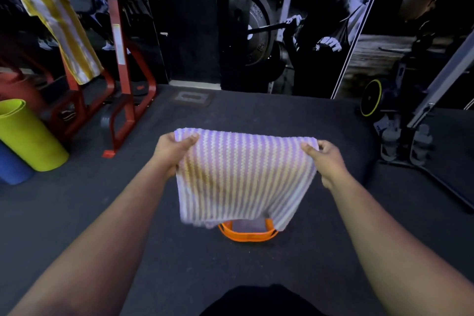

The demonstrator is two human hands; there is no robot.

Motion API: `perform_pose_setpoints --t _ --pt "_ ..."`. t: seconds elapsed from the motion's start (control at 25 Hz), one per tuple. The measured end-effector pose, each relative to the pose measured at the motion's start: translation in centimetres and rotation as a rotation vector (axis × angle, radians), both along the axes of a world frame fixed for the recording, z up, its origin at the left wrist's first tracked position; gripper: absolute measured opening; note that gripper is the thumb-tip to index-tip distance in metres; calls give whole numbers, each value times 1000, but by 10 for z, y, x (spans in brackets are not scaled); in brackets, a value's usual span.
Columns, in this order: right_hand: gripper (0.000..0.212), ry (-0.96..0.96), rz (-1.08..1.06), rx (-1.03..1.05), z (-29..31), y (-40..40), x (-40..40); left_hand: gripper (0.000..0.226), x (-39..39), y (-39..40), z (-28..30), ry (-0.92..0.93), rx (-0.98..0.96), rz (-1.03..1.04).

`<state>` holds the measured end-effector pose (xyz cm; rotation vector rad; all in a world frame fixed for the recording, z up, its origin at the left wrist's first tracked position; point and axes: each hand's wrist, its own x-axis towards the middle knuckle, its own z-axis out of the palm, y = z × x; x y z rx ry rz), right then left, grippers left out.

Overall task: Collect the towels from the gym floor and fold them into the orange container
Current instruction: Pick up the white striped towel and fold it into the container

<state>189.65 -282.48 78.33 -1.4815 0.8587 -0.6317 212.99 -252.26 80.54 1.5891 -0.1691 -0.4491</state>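
At the far left a blue roll (11, 169) is cut by the picture edge, and only its end shows behind a yellow-green rolled mat (28, 136) that lies on the dark floor (179, 251). Above them a yellow and white striped towel (55, 20) hangs over a red metal frame (123, 64); what holds its top is hard to make out in the dark.

The left hand (171, 151) pinches the upper left corner of a striped towel (243, 174), thumb on top and the other fingers hidden behind the cloth. The towel is held up in the air, spread between both hands, and its lower edge is blurred. It hangs in front of the orange container (247, 235) and covers most of it; only the near rim and a little of the inside are seen, with some pale cloth inside that I cannot identify clearly.

The right hand (325, 159) grips the upper right corner, thumb on the front side, fingers curled.

At the right, a machine with a yellow-rimmed wheel (372, 97) stands in shadow, partly cut off. At the bottom edge a dark piece of the person's clothing (259, 300) is seen.
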Motion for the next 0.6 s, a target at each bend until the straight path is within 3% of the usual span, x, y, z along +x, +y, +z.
perform_pose_setpoints --t 0.08,0.16,0.24,0.32,0.36,0.48,0.6 --pt "40 61 -8 -52 7 -3 6 35 4 -3 -1 15 108 29" --pt "44 -3 99 58 12 -9 8 43 16 -3 -3 46 143 16" --pt "52 -56 219 97 11 -12 2 75 28 5 -3 31 119 -69" --pt "52 51 248 -73 8 -14 -3 111 37 14 -5 -25 171 -170" --pt "47 107 212 -188 6 -14 -4 115 41 14 -7 -85 234 -210" --pt "30 230 99 -518 1 -15 -1 77 34 10 2 -456 502 -295" --pt "24 383 60 -618 6 -18 3 36 24 3 10 -678 698 -154"
